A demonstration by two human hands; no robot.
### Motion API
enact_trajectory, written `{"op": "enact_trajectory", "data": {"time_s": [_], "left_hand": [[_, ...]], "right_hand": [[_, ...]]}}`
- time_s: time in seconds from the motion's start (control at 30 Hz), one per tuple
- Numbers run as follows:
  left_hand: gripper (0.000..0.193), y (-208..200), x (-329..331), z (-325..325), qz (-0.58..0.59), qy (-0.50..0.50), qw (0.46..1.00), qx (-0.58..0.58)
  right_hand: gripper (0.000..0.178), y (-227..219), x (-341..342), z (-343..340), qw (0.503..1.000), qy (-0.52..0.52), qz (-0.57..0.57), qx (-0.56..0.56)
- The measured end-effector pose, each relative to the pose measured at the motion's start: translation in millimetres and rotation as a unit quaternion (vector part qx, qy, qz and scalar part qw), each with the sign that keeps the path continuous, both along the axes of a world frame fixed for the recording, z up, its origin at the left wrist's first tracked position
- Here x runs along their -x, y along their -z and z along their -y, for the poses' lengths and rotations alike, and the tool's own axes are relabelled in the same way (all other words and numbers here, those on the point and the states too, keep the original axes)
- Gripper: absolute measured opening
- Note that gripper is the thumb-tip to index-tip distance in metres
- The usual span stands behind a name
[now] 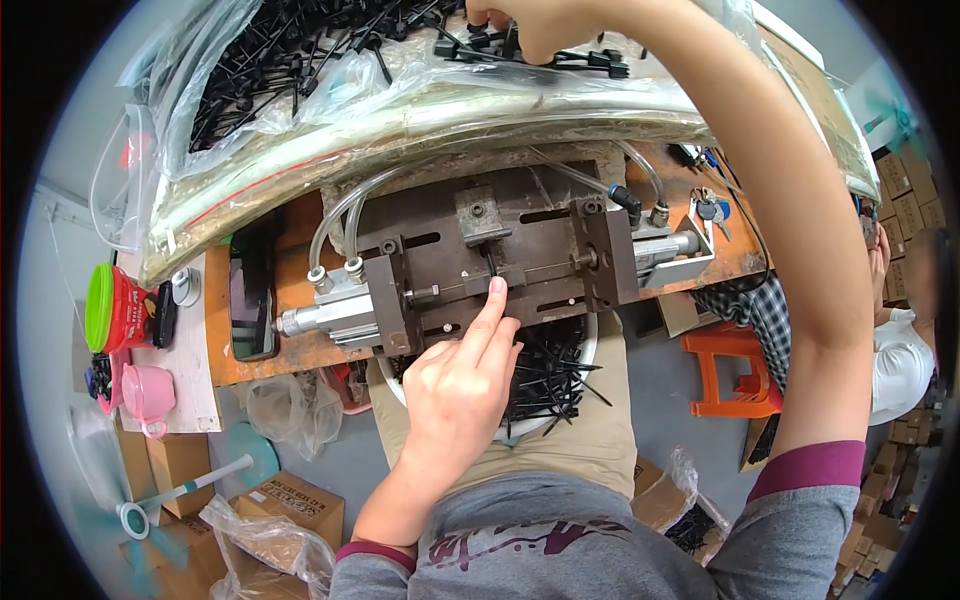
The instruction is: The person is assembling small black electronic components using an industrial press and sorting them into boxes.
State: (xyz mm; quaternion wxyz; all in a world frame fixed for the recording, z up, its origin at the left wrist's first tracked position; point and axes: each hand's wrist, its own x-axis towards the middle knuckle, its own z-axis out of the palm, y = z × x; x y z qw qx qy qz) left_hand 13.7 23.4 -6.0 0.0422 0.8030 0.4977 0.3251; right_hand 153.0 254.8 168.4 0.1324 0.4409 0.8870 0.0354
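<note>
Pointing onto the machine, the left hand is loosely open; the right hand meets black parts, grip unclear.

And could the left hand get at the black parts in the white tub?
Probably yes: the left hand is near the tub, where black parts lie uncovered; the fixture hides the far side.

2 hands: left hand, right hand. 1 brown fixture under the left fingertip, 2 silver cylinders, one either side of it. 2 clear tubes into the left one. Further left: 1 phone, then 1 red tub, 1 pink cup. Right of fingertip: 1 key bunch, 1 orange stool. Black parts by right hand: uncountable, overlapping.
</note>
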Motion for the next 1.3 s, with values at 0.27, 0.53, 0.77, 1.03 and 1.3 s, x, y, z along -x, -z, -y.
{"op": "enact_trajectory", "data": {"time_s": [0.27, 0.53, 0.77, 1.03, 1.3], "left_hand": [[0.024, 3, 2, 1, 0.0, 0.005, 1.0, -0.004], [0.025, 2, 14, 8, 0.062, 0.076, 0.995, 0.027], [0.042, -20, 23, 29, 0.182, 0.094, 0.969, 0.138], [0.052, -26, 17, 14, 0.331, 0.092, 0.934, 0.098], [0.071, -30, 20, 0, 0.681, 0.172, 0.671, 0.237]], "right_hand": [[0.023, 29, -11, -18, 0.992, -0.055, -0.047, -0.1], [0.022, -12, -45, -13, 0.947, 0.014, -0.299, -0.118], [0.017, 0, -51, 13, 0.765, 0.085, -0.638, -0.006], [0.008, 11, -56, 33, 0.561, 0.091, -0.821, 0.059], [0.018, 54, -37, 142, 0.579, 0.071, -0.774, 0.245]]}}
